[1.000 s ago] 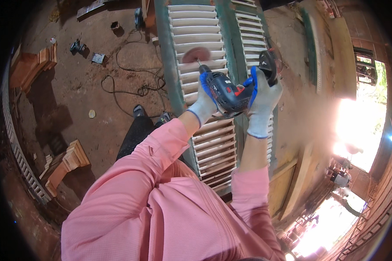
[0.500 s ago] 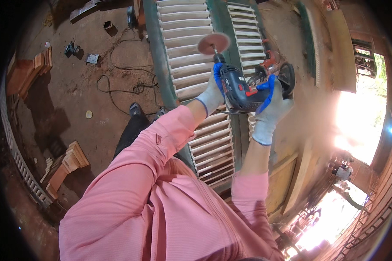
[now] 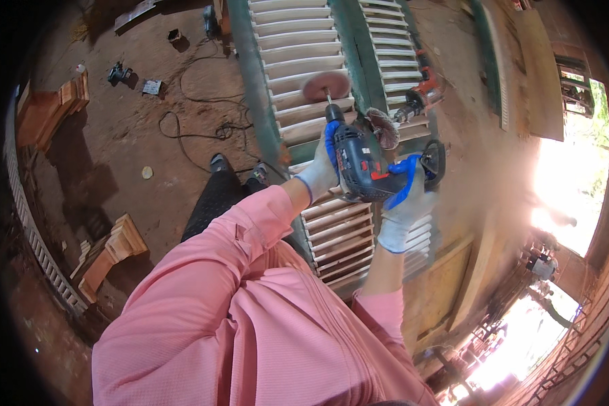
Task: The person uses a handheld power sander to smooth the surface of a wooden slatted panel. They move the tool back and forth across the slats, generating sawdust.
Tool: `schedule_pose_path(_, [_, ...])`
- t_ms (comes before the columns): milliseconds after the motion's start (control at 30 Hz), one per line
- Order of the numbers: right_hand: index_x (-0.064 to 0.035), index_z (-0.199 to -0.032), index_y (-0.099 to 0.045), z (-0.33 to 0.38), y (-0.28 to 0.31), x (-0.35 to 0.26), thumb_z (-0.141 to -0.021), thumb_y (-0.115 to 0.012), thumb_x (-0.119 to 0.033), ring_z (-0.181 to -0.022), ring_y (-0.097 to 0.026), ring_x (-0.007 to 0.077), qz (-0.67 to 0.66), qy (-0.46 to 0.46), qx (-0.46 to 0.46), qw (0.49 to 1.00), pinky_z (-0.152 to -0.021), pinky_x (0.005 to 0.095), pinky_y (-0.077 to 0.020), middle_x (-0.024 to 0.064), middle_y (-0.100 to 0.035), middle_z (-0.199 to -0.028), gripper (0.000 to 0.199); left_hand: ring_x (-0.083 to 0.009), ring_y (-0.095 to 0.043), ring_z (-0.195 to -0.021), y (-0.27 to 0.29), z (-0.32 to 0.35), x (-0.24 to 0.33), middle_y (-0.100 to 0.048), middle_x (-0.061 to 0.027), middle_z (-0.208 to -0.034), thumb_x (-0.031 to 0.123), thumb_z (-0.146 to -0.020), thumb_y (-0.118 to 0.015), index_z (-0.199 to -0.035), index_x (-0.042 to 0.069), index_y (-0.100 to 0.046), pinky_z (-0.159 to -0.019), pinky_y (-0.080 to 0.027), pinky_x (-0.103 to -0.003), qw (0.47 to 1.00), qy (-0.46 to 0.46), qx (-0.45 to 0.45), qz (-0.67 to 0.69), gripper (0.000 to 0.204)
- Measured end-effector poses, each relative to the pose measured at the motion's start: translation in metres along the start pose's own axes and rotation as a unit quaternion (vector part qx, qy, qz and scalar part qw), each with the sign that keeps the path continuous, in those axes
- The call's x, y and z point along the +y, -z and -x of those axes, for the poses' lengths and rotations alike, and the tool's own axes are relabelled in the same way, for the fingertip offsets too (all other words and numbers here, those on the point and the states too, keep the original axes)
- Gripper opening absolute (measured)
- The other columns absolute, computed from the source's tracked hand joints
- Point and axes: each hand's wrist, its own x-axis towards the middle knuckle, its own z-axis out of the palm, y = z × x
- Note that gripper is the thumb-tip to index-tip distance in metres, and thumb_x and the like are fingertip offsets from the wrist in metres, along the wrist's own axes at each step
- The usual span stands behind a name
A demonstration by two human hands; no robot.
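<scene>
On the far left, a stack of carved reddish wood blocks (image 3: 47, 111) rests on the bare dirt floor (image 3: 115, 176), and another carved block (image 3: 111, 250) lies lower down beside a white slatted rail. Further right, a black cable (image 3: 196, 128) loops across the dirt near a small dark tool (image 3: 118, 71) and a pale round disc (image 3: 147, 172). At the centre, a long louvred shutter (image 3: 298, 61) with white slats and a green frame lies flat, running from the top of the view down under the person's arms.

Both arms, in pink sleeves (image 3: 216, 271), reach up from the lower edge over the shutter. The left hand (image 3: 320, 172), in a white glove with blue fingertips, is clenched around the front body of a blue and black power drill (image 3: 358, 166). A pink sanding disc (image 3: 325, 86) sits on the drill's shaft, lying against a white slat just beyond the left hand.

The right hand (image 3: 404, 206), in the same kind of glove, grasps the drill's rear grip, just right of the left hand. Just beyond it, an orange and black power tool (image 3: 423, 98) with a frayed flap wheel (image 3: 382, 127) lies on the shutter's right panel. Right of that, pale wooden boards (image 3: 541, 74) lean near a very bright opening.
</scene>
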Motion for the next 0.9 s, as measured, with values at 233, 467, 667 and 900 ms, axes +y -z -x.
schedule_pose_path(233, [0.0066, -0.111, -0.062, 0.031, 0.017, 0.014, -0.087, -0.067, -0.003, -0.074, -0.065, 0.0173, -0.069, -0.040, -0.008, 0.997, -0.070, 0.0314, -0.0546, 0.0094, -0.068, -0.096, 0.027, -0.0329, -0.069, -0.084, -0.002, 0.044, 0.004, -0.070, -0.0143, -0.092, 0.062, -0.087, -0.052, -0.106, 0.010, -0.066, -0.084, -0.058, -0.052, 1.000, 0.010, 0.021, -0.014, 0.057])
schedule_pose_path(467, [0.0061, -0.106, -0.060, 0.039, 0.013, -0.005, -0.088, -0.062, -0.003, -0.066, -0.064, 0.0181, -0.057, -0.019, -0.032, 0.998, -0.064, 0.0308, -0.0546, 0.0103, -0.065, -0.085, 0.020, -0.0374, -0.069, -0.086, -0.005, 0.061, 0.002, -0.069, -0.0183, -0.097, 0.066, -0.085, -0.051, -0.109, 0.008, -0.065, -0.084, -0.057, -0.055, 0.998, -0.016, 0.051, -0.019, 0.064])
schedule_pose_path(667, [0.0051, -0.110, -0.055, 0.050, 0.007, -0.013, -0.089, -0.057, -0.004, -0.060, -0.060, 0.0178, -0.051, -0.014, -0.036, 0.998, -0.059, 0.0322, -0.0559, 0.0101, -0.061, -0.076, 0.023, -0.0438, -0.065, -0.095, -0.012, 0.082, -0.001, -0.065, -0.0190, -0.102, 0.079, -0.082, -0.047, -0.115, 0.009, -0.062, -0.094, -0.049, -0.064, 0.998, -0.001, 0.066, -0.002, 0.079])
schedule_pose_path(900, [0.0042, -0.113, -0.054, 0.060, 0.018, -0.015, -0.089, -0.056, -0.005, -0.064, -0.061, 0.0171, -0.080, -0.034, -0.046, 0.995, -0.059, 0.0312, -0.0553, 0.0094, -0.061, -0.078, 0.026, -0.0435, -0.065, -0.091, -0.003, 0.087, -0.007, -0.065, -0.0187, -0.096, 0.078, -0.084, -0.045, -0.109, 0.008, -0.062, -0.090, -0.050, -0.066, 0.998, 0.016, 0.061, 0.006, 0.076])
